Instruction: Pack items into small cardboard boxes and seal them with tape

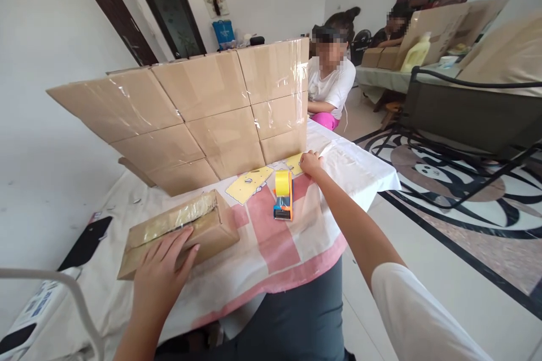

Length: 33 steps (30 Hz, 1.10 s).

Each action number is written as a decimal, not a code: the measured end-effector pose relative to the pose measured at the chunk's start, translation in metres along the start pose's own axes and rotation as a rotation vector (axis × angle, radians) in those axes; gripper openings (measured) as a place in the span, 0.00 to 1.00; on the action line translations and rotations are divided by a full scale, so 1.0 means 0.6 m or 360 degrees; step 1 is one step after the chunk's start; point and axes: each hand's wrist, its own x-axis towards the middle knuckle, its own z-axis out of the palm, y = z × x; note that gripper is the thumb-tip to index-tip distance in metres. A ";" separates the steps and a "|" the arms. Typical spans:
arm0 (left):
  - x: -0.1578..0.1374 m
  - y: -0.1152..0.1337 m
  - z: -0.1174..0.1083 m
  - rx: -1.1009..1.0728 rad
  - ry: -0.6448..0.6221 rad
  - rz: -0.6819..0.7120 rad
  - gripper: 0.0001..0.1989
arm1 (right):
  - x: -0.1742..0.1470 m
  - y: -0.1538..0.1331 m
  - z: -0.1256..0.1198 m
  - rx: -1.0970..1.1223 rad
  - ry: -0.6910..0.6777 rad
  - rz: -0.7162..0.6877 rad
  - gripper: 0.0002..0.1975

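Lower left, the left hand (165, 262) lies with fingers spread on a box (212, 230); right of centre, the right hand (311, 163) curls at a yellow card (293, 164), pinching or not I cannot tell.

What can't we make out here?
- Head view: fingertips of the right hand, hidden by its knuckles; pinching or not unclear.
- Head view: inside of the taped box, hidden by its cardboard.
- Head view: hands of the nearest co-worker, hidden by the carton wall.
- Head view: white printed object, cut off by the left edge; print too small.
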 end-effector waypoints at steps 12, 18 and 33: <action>0.006 0.000 0.003 0.0024 0.0018 -0.0018 0.19 | -0.025 0.008 -0.011 0.1324 0.0076 -0.0014 0.10; 0.008 -0.005 0.003 0.0005 0.0048 -0.0012 0.18 | -0.062 -0.043 -0.049 0.1761 0.0148 -0.0046 0.12; -0.028 -0.037 -0.006 -0.0395 0.0204 -0.0092 0.09 | -0.418 -0.196 0.065 0.2587 -0.0552 0.0071 0.16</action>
